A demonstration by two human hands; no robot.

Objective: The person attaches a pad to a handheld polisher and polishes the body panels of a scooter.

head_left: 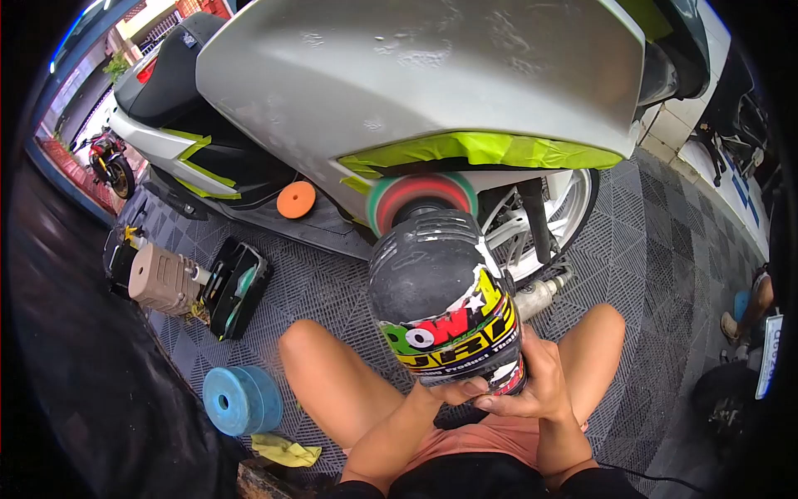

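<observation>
A black power polisher (428, 270) covered in bright stickers is held in front of me by both hands. My left hand (455, 391) is closed around its rear end, partly hidden by the body. My right hand (536, 382) wraps the rear grip from the right, thumb across it. At the front, the round pad (382, 195) shows blurred green and red rings, as if spinning. It is at the lower front of a silver scooter panel (416, 83), just below lime-green masking tape (490, 150); whether it touches is hidden.
An orange foam pad (296, 200) rests on the scooter's footboard (324, 231). On the patterned floor at left are an open black case (237, 291), a beige container (162, 279), a blue round stool (241, 401) and a yellow cloth (285, 451). A cord (657, 477) trails right.
</observation>
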